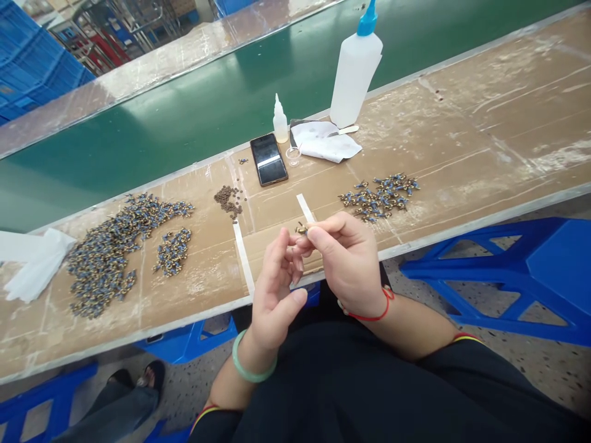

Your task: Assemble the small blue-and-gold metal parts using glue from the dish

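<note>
My right hand [348,261] pinches a tiny brass-and-blue metal part [301,229] between thumb and fingertips, above the front edge of the table. Close beside it, my left hand [276,289] has its thumb apart and its fingers partly curled, the fingertips near the right hand's. Whether the left fingertips touch the part I cannot tell. A pile of similar small parts [381,195] lies to the right. At the left are a much larger heap of them [108,252] and a smaller cluster [172,251]. Small brown discs [226,200] lie scattered between the piles.
Behind the hands are a phone [269,160], a small dropper bottle [279,120], a stained white sheet [323,140] and a tall blue-capped bottle [355,77]. A green conveyor belt [194,92] runs along the back. Blue stools [508,271] stand by the table; a person's foot [150,376] shows lower left.
</note>
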Demonstrator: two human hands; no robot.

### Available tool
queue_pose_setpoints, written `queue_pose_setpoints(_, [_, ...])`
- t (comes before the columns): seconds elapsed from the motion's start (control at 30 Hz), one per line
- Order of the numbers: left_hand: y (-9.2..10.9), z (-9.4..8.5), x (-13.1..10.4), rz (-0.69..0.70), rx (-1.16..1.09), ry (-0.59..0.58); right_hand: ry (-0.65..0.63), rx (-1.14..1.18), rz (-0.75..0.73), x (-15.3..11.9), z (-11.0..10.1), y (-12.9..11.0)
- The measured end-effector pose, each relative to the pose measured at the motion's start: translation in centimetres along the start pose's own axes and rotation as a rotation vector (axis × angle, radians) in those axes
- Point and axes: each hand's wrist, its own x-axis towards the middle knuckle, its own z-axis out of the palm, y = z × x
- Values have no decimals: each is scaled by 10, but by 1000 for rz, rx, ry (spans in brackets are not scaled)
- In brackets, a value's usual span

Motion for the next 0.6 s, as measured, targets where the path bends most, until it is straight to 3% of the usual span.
queue_pose_setpoints(0.13, [-6, -8, -5, -10, 2, 101, 47, -73, 18, 1, -18, 5])
queue_pose_setpoints(0.23, [-9, -10, -8, -28, 72, 162, 72, -92, 8, 3, -20, 7])
queue_pose_setpoints(0.4, [-10, -5, -7, 18, 250, 108, -8, -35, 94, 2, -7, 6])
queue_pose_setpoints(0.6, [-9, -4, -4, 84, 351, 67, -8, 68, 215, 0, 4, 2])
